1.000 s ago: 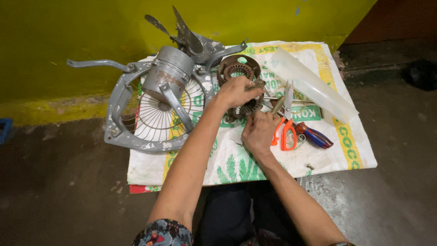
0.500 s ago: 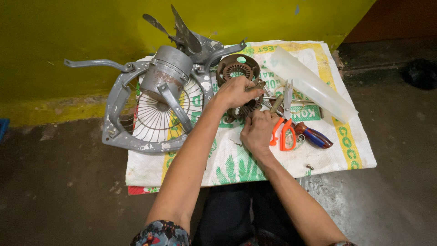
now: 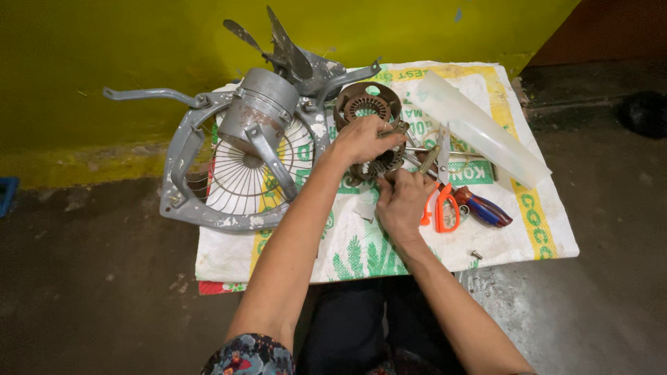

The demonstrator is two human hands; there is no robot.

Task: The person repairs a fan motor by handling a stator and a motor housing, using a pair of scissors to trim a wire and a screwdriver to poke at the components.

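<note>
In the head view, your left hand [image 3: 361, 139] lies curled over the top of a round motor part [image 3: 379, 165], gripping it near the middle of the printed white sack [image 3: 361, 243] spread on the floor [image 3: 97, 278]. Your right hand [image 3: 401, 203] sits just below it, fingers pinched narrow against the lower edge of the same motor part; whether they hold anything small, you cannot tell.

Just beyond your left hand, toward the far edge of the sack, a second ring-shaped motor core [image 3: 367, 104] with copper-coloured slots lies flat. Touching your right hand on its right side are orange-handled scissors [image 3: 442, 201], blades pointing toward the far edge, and beside them a screwdriver [image 3: 483, 207] with a blue and red handle. A milky plastic sleeve [image 3: 479, 128] lies slanted near the sack's far right corner.

Over the sack's left edge rests a grey fan frame [image 3: 182, 149] with its wire guard [image 3: 240, 184] and a grey motor housing [image 3: 258, 111] on top. Fan blades [image 3: 292, 55] stand up behind it, against the yellow wall [image 3: 104, 42].
</note>
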